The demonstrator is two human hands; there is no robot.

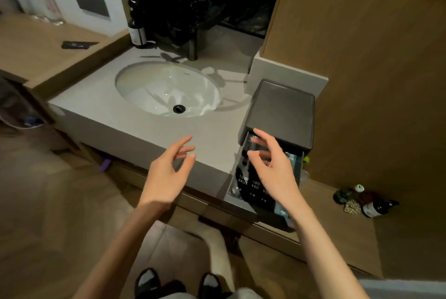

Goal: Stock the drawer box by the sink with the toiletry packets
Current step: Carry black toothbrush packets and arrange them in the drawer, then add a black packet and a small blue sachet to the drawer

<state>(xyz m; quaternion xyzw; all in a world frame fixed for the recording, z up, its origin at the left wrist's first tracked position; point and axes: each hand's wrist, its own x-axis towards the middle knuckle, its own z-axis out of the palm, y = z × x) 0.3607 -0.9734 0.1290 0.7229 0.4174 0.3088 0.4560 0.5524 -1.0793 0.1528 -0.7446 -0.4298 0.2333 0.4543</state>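
Drawer box (281,108) | drawer (233,179) out past counter edge | right hand (272,166) above packets (251,185)

Just one camera here, up on the person's head, wide-angle, tilted forward and steeply down over the sink counter (135,127). It sits close enough that both forearms fill the bottom of the shot, feet right below. The basin (166,88) lands centre-left, the drawer box (281,110) to its right. Edges bend like a fisheye.
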